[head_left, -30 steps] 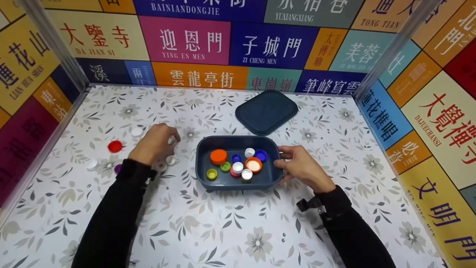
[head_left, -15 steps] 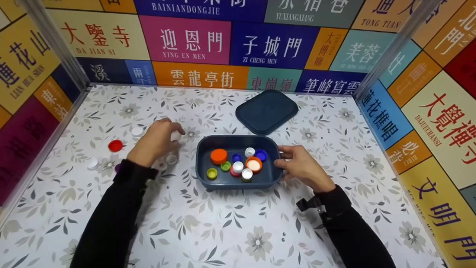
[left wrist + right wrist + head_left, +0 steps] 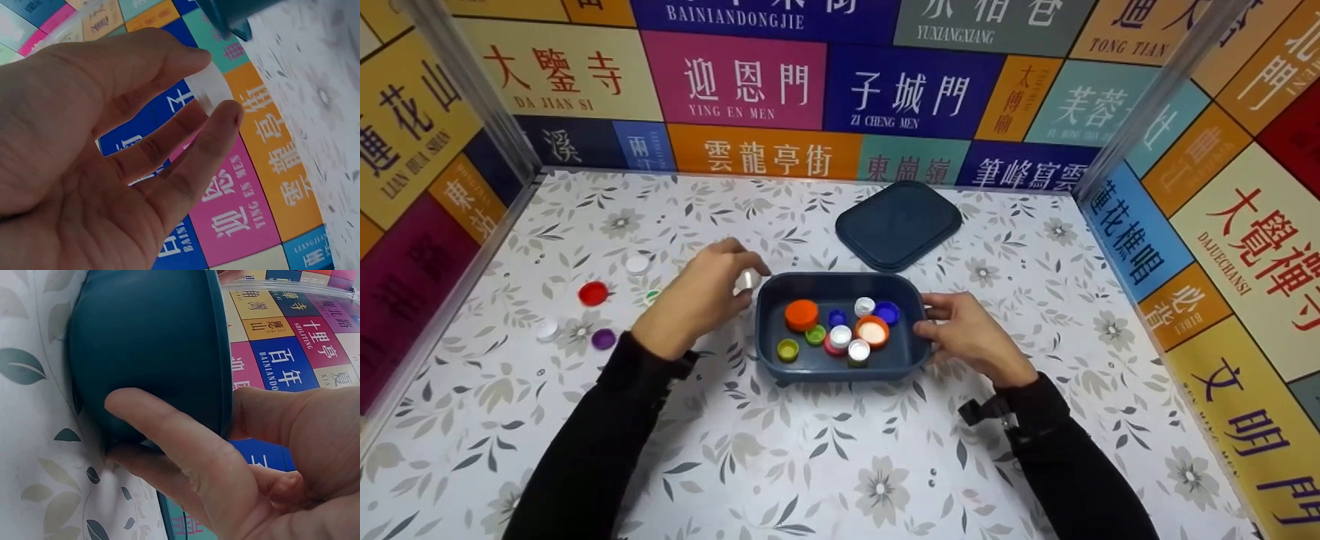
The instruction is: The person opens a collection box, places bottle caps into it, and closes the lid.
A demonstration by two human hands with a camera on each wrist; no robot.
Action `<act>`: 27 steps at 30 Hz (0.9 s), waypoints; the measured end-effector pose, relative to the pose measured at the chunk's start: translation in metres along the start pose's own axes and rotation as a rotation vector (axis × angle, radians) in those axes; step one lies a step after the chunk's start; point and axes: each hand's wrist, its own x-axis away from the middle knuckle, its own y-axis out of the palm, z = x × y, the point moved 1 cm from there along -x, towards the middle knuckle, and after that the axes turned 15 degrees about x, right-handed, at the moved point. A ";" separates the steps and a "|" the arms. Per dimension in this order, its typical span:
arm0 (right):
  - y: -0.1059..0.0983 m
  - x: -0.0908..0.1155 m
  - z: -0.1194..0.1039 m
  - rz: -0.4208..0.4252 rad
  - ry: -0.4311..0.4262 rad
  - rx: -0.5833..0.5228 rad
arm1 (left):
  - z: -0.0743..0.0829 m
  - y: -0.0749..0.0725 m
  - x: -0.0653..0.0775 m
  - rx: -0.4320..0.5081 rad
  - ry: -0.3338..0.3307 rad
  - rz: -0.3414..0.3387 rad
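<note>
My left hand (image 3: 697, 296) pinches a translucent white bottle cap (image 3: 209, 87) between thumb and fingertips, close to the left rim of a dark blue plastic box (image 3: 819, 364). The box stands on the table with several bottle caps inside. Among these are an orange cap (image 3: 801, 315), an orange-rimmed cap with a pale middle (image 3: 872, 331) and a yellow cap (image 3: 787, 349). At the box's right end my right hand (image 3: 975, 337) grips the wall, thumb over the rim. In the right wrist view its fingers lie along the outer wall (image 3: 152, 343).
Left of the box, loose caps lie on the floral-patterned table: a red cap (image 3: 592, 293), a purple cap (image 3: 604, 340), a green-edged cap (image 3: 653, 297) and white ones. Behind the box lies its dark lid (image 3: 898, 225). Printed panels (image 3: 742, 82) wall the back and sides.
My left hand has moved right with the white cap, from among the loose caps to the box's left rim. It uncovers the purple and green-edged caps. My right hand stays put.
</note>
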 end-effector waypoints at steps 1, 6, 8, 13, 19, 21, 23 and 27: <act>0.000 0.000 0.000 0.001 0.001 0.002 | 0.004 0.002 0.000 -0.004 0.019 -0.005; 0.000 0.000 0.000 0.000 0.003 0.003 | 0.019 0.012 0.004 -0.020 0.063 -0.035; 0.000 -0.001 0.001 -0.006 0.000 -0.002 | 0.024 0.017 0.005 -0.024 0.069 -0.045; -0.001 -0.001 0.001 -0.008 -0.011 0.000 | 0.032 0.031 0.005 -0.047 0.098 -0.091; -0.002 0.000 -0.001 -0.002 -0.003 0.016 | 0.036 0.045 0.003 -0.044 0.109 -0.166; -0.002 0.000 -0.001 -0.004 -0.001 0.014 | 0.036 0.048 0.004 -0.023 0.112 -0.178; -0.001 0.000 0.000 -0.005 0.004 0.009 | 0.036 0.051 0.004 -0.012 0.118 -0.187; -0.002 -0.001 0.000 -0.006 0.007 0.003 | 0.037 0.059 0.004 -0.026 0.105 -0.225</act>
